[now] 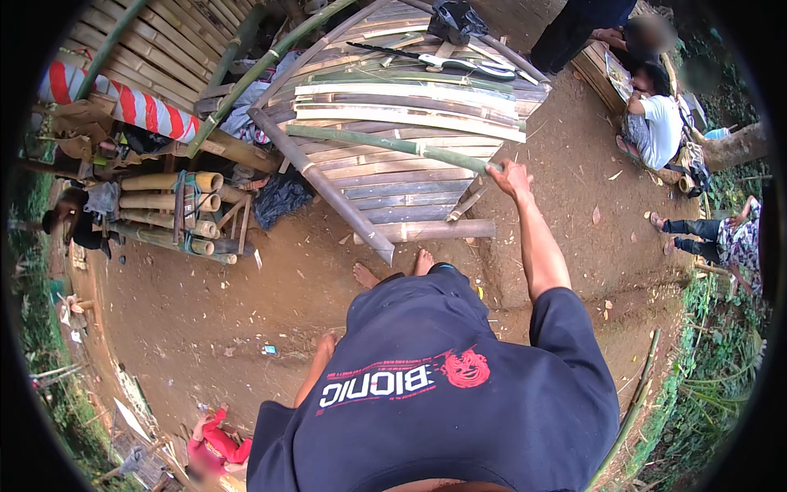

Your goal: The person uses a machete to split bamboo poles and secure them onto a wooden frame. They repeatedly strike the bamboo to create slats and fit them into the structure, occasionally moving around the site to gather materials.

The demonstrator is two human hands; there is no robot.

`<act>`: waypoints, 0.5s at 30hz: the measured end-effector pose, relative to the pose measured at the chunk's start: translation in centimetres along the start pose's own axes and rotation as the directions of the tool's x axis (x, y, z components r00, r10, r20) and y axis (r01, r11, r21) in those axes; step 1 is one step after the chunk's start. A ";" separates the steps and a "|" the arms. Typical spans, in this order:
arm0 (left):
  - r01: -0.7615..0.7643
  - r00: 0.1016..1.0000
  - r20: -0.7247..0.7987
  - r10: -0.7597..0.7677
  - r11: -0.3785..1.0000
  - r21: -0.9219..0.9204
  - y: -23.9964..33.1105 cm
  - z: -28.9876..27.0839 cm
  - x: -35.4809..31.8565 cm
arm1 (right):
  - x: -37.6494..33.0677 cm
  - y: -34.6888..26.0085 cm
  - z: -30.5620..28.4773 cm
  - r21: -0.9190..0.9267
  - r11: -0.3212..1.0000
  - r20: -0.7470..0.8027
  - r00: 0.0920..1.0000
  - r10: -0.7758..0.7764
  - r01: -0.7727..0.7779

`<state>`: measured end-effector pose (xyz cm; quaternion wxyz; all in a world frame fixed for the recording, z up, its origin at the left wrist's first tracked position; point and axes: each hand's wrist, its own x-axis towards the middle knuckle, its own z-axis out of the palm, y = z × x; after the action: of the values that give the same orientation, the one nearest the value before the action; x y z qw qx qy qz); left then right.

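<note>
slim green bamboo pole (385, 146) being clamped at four-o'clock end by right hand (512, 177) fingers; left hand (326, 343) fingers unclear; roll being risked by one-ended hold.

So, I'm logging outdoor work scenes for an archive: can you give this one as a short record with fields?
Right hand: holding the right end of a green bamboo piece
Left arm: partly visible beside the torso; its hand is unclear
Work surface: bamboo-slat platform
On it: pale bamboo strips, white-handled saw
Left of it: stacked bamboo poles
Ground: brown earth
Others nearby: seated person in white shirt, right
</note>
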<state>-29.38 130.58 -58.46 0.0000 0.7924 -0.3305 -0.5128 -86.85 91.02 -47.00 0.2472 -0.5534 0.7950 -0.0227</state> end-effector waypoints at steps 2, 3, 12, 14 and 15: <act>0.250 0.967 0.007 -0.256 0.939 -0.237 1.5 0.7 -3.0 | 1.7 -0.2 0.7 -0.002 0.999 -0.346 0.938 -0.034 0.035; 0.365 0.920 0.013 -0.392 0.842 -0.398 2.6 1.0 -4.0 | 2.3 -0.7 1.5 -0.005 0.998 -0.504 0.862 -0.051 0.056; -0.033 0.991 -0.136 -0.016 0.935 -0.354 4.7 6.3 -0.4 | -9.3 -8.7 10.3 0.401 0.764 -0.396 0.847 -0.354 0.506; -0.019 0.992 -0.122 -0.029 0.929 -0.370 8.6 6.2 -0.1 | -12.2 -7.8 11.5 0.436 0.773 -0.265 0.887 -0.379 0.461; -0.028 0.990 -0.141 -0.026 0.931 -0.365 10.0 5.6 -0.2 | -13.3 -7.1 12.2 0.466 0.785 -0.137 0.910 -0.391 0.407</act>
<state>-39.22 124.72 -57.59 0.1714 0.8131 -0.2288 -0.5071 -72.09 102.99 -50.58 0.3544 -0.6283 0.6326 -0.2818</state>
